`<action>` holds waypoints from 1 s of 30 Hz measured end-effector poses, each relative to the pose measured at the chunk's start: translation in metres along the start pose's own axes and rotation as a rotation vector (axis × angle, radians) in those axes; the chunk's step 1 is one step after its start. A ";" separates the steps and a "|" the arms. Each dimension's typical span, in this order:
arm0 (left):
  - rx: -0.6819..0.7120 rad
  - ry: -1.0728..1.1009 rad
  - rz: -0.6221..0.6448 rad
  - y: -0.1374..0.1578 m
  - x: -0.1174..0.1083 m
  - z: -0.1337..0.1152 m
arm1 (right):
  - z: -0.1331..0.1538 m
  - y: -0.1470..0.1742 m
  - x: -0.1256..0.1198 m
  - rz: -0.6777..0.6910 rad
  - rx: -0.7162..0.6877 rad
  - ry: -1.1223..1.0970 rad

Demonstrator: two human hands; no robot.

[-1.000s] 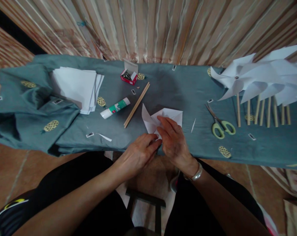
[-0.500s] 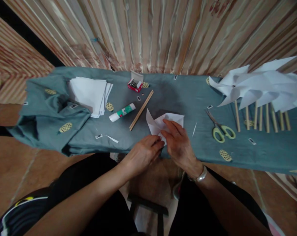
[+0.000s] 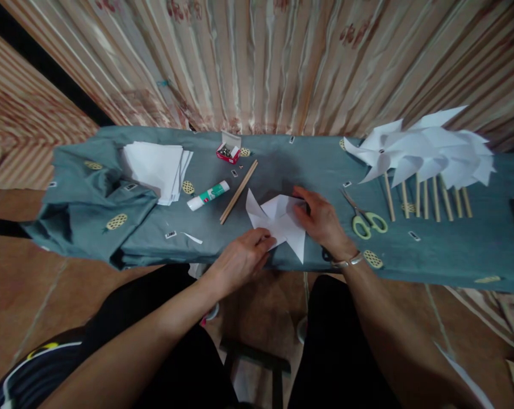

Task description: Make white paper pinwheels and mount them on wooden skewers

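A white paper pinwheel (image 3: 282, 224) with pointed blades lies in front of me near the table's front edge. At its lower left corner, the curled fingers of my left hand (image 3: 243, 253) grip the paper. My right hand (image 3: 322, 221) rests at the pinwheel's right side, fingers apart, the fingertips by the paper's edge. Left of the pinwheel, wooden sticks (image 3: 238, 192) lie slanted beside a white and green glue stick (image 3: 208, 195). Behind them stands a small red box (image 3: 228, 152), its lid up, with small metal pieces inside.
Scissors (image 3: 364, 218) with green handles lie to the right. Beyond them are several finished pinwheels (image 3: 427, 150) on wooden sticks. A stack of white paper (image 3: 154, 170) sits left on the bunched green cloth (image 3: 124, 227). A paper scrap (image 3: 192, 238) lies near the front edge.
My right hand has moved right, off the pinwheel's middle to its side, and its fingers have spread. More blades now show. The view has shifted slightly to the right.
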State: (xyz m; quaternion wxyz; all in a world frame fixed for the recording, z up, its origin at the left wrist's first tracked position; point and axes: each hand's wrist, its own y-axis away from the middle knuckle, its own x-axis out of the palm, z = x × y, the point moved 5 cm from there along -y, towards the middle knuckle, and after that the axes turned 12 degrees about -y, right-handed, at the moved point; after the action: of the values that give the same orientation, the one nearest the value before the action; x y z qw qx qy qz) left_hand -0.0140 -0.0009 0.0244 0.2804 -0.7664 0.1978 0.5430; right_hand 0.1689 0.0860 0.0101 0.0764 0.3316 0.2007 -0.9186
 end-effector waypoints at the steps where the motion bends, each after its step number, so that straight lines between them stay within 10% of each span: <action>1: 0.006 -0.013 -0.001 0.000 -0.001 0.000 | 0.000 -0.001 -0.002 -0.013 0.031 -0.010; 30: 0.059 -0.250 -0.241 -0.029 -0.023 0.016 | 0.009 0.086 -0.046 -0.055 0.419 -0.132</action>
State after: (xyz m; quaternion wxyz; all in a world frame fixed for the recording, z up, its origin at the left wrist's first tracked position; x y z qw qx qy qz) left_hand -0.0160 0.0313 0.0486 0.3883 -0.7023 0.0839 0.5907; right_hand 0.2224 0.0045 0.0182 -0.0063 0.2738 0.0090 -0.9617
